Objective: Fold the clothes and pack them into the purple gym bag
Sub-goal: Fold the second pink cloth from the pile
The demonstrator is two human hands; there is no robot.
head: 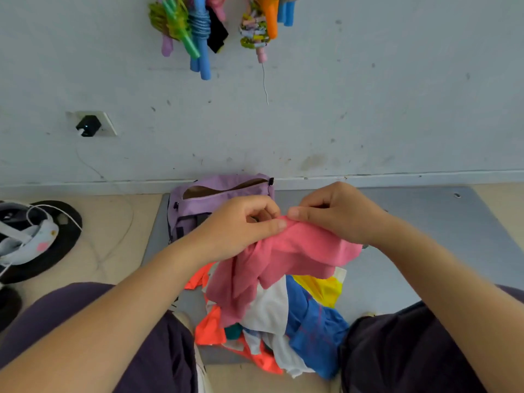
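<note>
Above the unfolded heap of bright clothes (283, 321) on the grey floor mat (425, 236), your left hand (241, 225) and right hand (337, 211) pinch the crumpled pink cotton shirt (283, 262), with nothing visibly packed yet in the unzipped purple fabric gym bag (215, 197) behind.

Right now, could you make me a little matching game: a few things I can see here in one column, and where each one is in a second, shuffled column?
Things:
1. pink garment
2. purple gym bag
3. black charger
4. blue garment

Places:
A. plugged into the wall socket
B. on the grey mat by the wall, zip open
C. in the heap of clothes on the floor, between the person's knees
D. held up over the heap, pinched by the left hand and right hand

Pairs: 1-D, 2-B, 3-A, 4-C
</note>
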